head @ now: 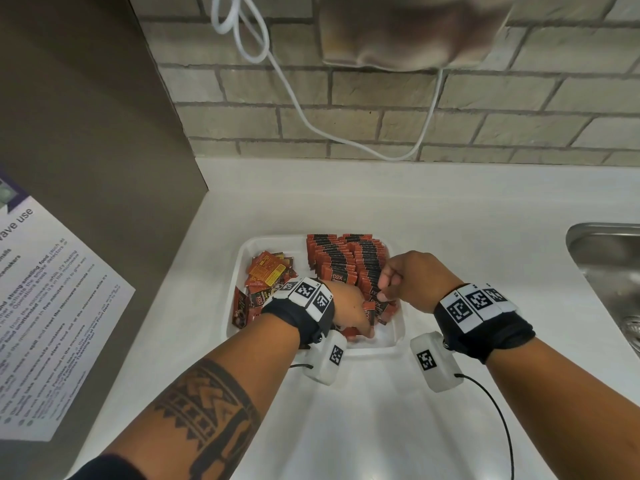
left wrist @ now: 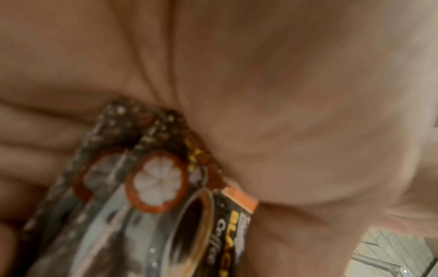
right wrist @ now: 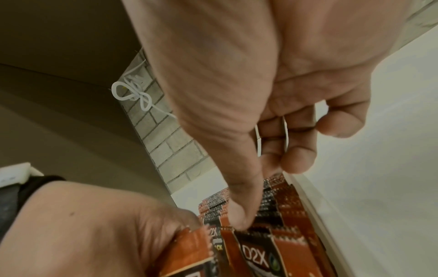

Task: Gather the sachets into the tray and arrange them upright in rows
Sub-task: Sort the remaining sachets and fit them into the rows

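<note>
Over the shallow white plastic tray [head: 242,258] on the white desk [head: 450,216], your left hand [head: 349,306] grips a few red-and-black foil sachets [left wrist: 151,187]. Your right hand's [head: 412,278] curled grip presses its thumb onto the upright sachet rows [head: 349,258]; loose sachets [head: 270,271] lie flat at the tray's left.

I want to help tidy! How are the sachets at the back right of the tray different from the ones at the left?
The back-right sachets stand upright, packed in rows; the left sachets lie flat in a loose heap. The upright ones mostly show their top edges; the flat ones show their printed faces, some yellow. Both groups are orange-red and black, inside the same white tray.
</note>
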The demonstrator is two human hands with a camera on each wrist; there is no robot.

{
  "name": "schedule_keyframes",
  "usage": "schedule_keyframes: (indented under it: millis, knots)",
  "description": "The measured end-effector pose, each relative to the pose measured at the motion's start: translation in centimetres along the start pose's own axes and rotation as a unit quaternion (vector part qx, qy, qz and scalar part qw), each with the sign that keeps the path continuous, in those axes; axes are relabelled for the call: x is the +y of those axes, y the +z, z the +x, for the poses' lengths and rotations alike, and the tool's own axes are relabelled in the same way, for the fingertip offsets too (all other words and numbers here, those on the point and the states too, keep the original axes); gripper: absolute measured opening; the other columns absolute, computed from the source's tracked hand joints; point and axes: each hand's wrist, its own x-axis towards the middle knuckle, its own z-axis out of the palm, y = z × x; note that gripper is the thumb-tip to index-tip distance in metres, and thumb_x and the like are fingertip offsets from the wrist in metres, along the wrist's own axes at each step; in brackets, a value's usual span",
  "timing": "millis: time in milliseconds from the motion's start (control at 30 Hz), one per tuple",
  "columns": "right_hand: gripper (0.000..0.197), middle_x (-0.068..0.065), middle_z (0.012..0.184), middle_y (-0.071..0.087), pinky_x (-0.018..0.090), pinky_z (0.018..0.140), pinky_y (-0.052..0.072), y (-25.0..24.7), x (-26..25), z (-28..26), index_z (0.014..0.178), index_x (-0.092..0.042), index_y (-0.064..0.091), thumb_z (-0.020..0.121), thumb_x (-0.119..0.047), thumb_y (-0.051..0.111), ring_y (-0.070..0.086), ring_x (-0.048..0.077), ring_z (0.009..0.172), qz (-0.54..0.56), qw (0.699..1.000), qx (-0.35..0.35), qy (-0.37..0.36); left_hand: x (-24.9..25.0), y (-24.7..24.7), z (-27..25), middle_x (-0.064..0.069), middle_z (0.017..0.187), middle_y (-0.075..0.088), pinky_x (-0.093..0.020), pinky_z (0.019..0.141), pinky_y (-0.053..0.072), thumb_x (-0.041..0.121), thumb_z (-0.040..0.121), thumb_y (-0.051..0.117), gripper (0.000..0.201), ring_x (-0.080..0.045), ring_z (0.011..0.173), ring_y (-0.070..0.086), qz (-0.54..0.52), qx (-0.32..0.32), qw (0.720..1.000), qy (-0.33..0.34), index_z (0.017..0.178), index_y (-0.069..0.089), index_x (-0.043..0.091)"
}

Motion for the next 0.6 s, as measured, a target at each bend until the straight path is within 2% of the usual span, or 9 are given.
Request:
schedule_keyframes:
  millis: [133, 300, 367, 467, 533, 600]
  knots:
    - [0.016, -0.011, 0.072, 0.063, 0.016, 0.059, 0.038, 0.0, 0.0, 0.1, 0.075, -0.025, 0.068, 0.078, -0.017, 0.081, 0.056, 0.002, 0.067, -0.001, 1.000, 0.004, -0.002, -0.2, 0.0, 0.1, -0.002, 0.092, 0.069, -0.027, 0.065, 0.045, 0.051, 0.088, 0.067, 0.042, -0.018, 0.077, 0.060, -0.008, -0.013, 1.000, -0.005, 0.109, 0.071, 0.015]
    - [0.014, -0.012, 0.073, 0.062, 0.015, 0.060, 0.038, 0.0, -0.1, 0.1, 0.078, -0.024, 0.069, 0.079, -0.019, 0.081, 0.056, 0.001, 0.068, -0.002, 1.000, 0.007, -0.005, -0.3, 0.1, -0.2, -0.002, 0.089, 0.068, -0.025, 0.062, 0.043, 0.050, 0.088, 0.067, 0.042, -0.018, 0.075, 0.058, -0.009, -0.003, 1.000, -0.002, 0.107, 0.071, 0.013]
    - [0.011, -0.012, 0.073, 0.063, 0.015, 0.060, 0.038, -0.1, -0.2, 0.0, 0.079, -0.023, 0.071, 0.079, -0.019, 0.081, 0.056, 0.001, 0.069, 0.006, 1.000, 0.014, -0.005, -0.4, 0.1, -0.3, -0.003, 0.093, 0.071, -0.027, 0.066, 0.045, 0.051, 0.087, 0.067, 0.042, -0.018, 0.077, 0.060, -0.012, -0.004, 1.000, 0.005, 0.107, 0.072, 0.014]
    - [0.009, -0.011, 0.075, 0.065, 0.015, 0.060, 0.038, -0.5, -0.3, -0.1, 0.080, -0.022, 0.070, 0.083, -0.016, 0.076, 0.058, 0.002, 0.070, 0.018, 0.999, 0.034, -0.015, -0.8, -0.1, -0.5, -0.005, 0.100, 0.075, -0.033, 0.081, 0.053, 0.050, 0.086, 0.068, 0.040, -0.021, 0.085, 0.068, -0.028, -0.015, 0.999, 0.011, 0.106, 0.073, 0.016]
    - [0.011, -0.010, 0.078, 0.067, 0.015, 0.059, 0.039, -0.9, -0.6, 0.0, 0.079, -0.024, 0.069, 0.085, -0.016, 0.071, 0.059, 0.005, 0.073, 0.026, 0.998, 0.053, -0.029, -1.5, -0.6, -0.8, -0.006, 0.101, 0.076, -0.037, 0.087, 0.055, 0.042, 0.088, 0.069, 0.034, -0.021, 0.085, 0.069, -0.068, -0.032, 0.997, 0.022, 0.108, 0.075, 0.016]
    - [0.010, -0.014, 0.079, 0.065, 0.014, 0.059, 0.037, -1.2, -1.1, -0.1, 0.079, -0.025, 0.068, 0.088, -0.021, 0.070, 0.058, 0.005, 0.074, 0.035, 0.996, 0.074, -0.043, -2.6, -1.1, -1.5, -0.010, 0.101, 0.076, -0.039, 0.084, 0.057, 0.025, 0.090, 0.069, 0.025, -0.021, 0.082, 0.066, -0.167, -0.045, 0.984, 0.044, 0.111, 0.075, 0.013]
